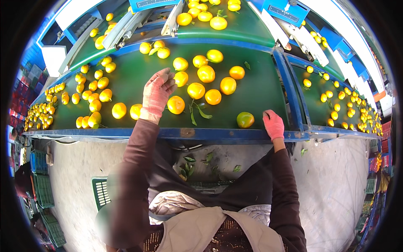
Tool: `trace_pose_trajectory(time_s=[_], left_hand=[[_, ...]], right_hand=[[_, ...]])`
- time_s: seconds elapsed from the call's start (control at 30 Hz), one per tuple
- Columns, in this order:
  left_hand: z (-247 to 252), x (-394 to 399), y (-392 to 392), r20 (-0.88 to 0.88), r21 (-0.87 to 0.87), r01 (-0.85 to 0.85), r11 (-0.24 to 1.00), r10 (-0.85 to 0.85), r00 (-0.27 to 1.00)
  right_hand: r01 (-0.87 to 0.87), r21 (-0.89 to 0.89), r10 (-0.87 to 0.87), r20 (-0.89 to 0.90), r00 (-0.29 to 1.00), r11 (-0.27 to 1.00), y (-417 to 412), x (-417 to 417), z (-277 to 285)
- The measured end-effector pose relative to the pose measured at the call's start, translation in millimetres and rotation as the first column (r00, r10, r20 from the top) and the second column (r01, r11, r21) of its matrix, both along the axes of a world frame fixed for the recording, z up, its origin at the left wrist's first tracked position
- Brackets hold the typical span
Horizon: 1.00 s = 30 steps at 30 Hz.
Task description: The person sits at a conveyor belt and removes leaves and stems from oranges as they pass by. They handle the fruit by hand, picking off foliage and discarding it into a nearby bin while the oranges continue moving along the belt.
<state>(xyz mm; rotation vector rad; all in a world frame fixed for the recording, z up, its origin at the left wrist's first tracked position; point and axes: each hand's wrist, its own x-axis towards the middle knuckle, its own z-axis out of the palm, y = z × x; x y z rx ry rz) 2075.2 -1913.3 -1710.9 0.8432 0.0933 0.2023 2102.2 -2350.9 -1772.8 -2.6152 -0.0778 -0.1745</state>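
My left hand [158, 91], in a pink knit glove with greyish fingertips, is over a green conveyor belt [132, 72], its fingers partly curled beside an orange citrus fruit [181, 78]. Whether it touches that fruit or holds anything cannot be told. My right hand [273, 124], in a pink glove too, rests at the near blue edge with its fingers bent down; nothing shows in it. Left of it lies a greenish citrus fruit [245, 120], apart from the hand. Several orange fruits, such as one at the middle [206, 74], lie between the hands, near a leafy sprig [201, 111].
A blue metal rail [220, 134] runs along the belt's near side. Blue frame bars [288, 88] divide it from a second fruit-strewn belt [318, 110] at right. Feeder belts [233, 22] come in at the top. Green crates [44, 190] stand at far left; leaves [189, 159] lie below.
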Motion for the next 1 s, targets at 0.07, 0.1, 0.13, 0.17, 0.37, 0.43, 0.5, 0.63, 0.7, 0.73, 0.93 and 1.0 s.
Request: trace_pose_trajectory(time_s=[0.07, 0.1, 0.13, 0.17, 0.37, 0.43, 0.5, 0.63, 0.7, 0.73, 0.93, 1.0], left_hand=[[0.1, 0.4, 1.1, 0.012, -0.007, 0.008, 1.000, -0.007, 1.000], [0.2, 0.1, 1.6, 0.012, -0.002, -0.003, 1.000, 0.003, 1.000], [0.6, -0.1, 1.7, 0.014, 0.001, -0.011, 1.000, 0.011, 1.000], [0.7, -0.3, 1.6, 0.014, 0.002, -0.016, 1.000, 0.016, 1.000], [3.2, -5.0, 1.2, 0.034, 0.027, 0.031, 0.999, -0.032, 0.999], [4.3, -3.9, 0.2, 0.029, 0.009, 0.044, 0.999, -0.044, 0.999], [5.8, -3.1, -0.6, 0.042, -0.001, 0.074, 0.997, -0.073, 0.996], [6.7, -6.4, -3.2, 0.055, 0.008, 0.089, 0.996, -0.089, 0.994], [6.6, -8.9, -5.4, 0.104, -0.005, 0.112, 0.994, -0.110, 0.988], [5.9, -7.6, -6.8, 0.119, -0.001, 0.126, 0.992, -0.125, 0.985], [4.5, -4.2, -9.8, -0.003, 0.029, 0.081, 0.996, -0.081, 0.997], [4.7, -3.7, -8.7, 0.008, 0.015, 0.085, 0.996, -0.085, 0.996]], right_hand=[[-0.011, 0.013, 0.011, 0.015, 1.000, 1.000, -0.5, 2.7, -2.8], [-0.019, 0.021, 0.018, 0.033, 0.999, 1.000, -0.5, 5.1, -3.7], [0.032, 0.151, -0.031, -0.006, 0.999, 0.988, 0.1, 9.8, -4.4], [0.090, 0.275, -0.079, -0.052, 0.996, 0.957, 1.9, 16.4, -4.8], [0.136, 0.191, -0.162, 0.125, 0.979, 0.972, 29.8, 80.1, 0.8], [0.176, 0.127, -0.185, 0.066, 0.981, 0.976, 42.3, 97.7, 0.6], [0.203, 0.087, -0.206, 0.021, 0.978, 0.975, 50.4, 107.5, -0.9], [0.197, 0.098, -0.202, 0.045, 0.978, 0.976, 60.9, 111.0, -10.8], [0.192, 0.125, -0.206, 0.111, 0.972, 0.973, 71.9, 107.9, -19.2], [0.173, 0.163, -0.202, 0.179, 0.963, 0.971, 77.3, 106.1, -23.7], [0.038, 0.347, -0.112, 0.195, 0.974, 0.937, 92.5, 92.9, -25.5], [0.027, 0.409, -0.078, 0.109, 0.991, 0.912, 93.8, 84.2, -20.0]])
